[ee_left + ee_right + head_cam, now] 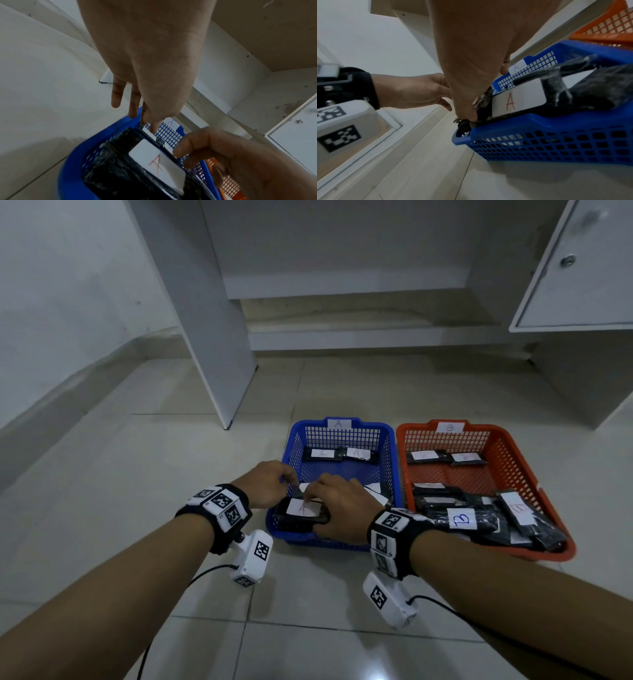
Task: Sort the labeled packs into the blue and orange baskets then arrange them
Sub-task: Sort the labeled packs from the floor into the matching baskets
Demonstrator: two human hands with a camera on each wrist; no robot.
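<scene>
Right hand (339,508) fingers clamped on the A pack (299,513) in the blue basket (390,446), left hand (270,482) fingers loosely apart touching another pack; looks light, soft, slippery wrap, so grip the short edges.

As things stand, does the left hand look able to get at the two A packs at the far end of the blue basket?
Probably yes. The left hand is at the blue basket rim, the top is open, and bare mesh lies before the far A packs. The right hand stays nearer.

Blue basket (394,460): rim tag (338,424) reads "A"; near pack label (303,507) shows a red "A". Orange basket (507,453): rim tag (450,427) reads "B"; front pack label (461,518) shows a blue "B".
</scene>
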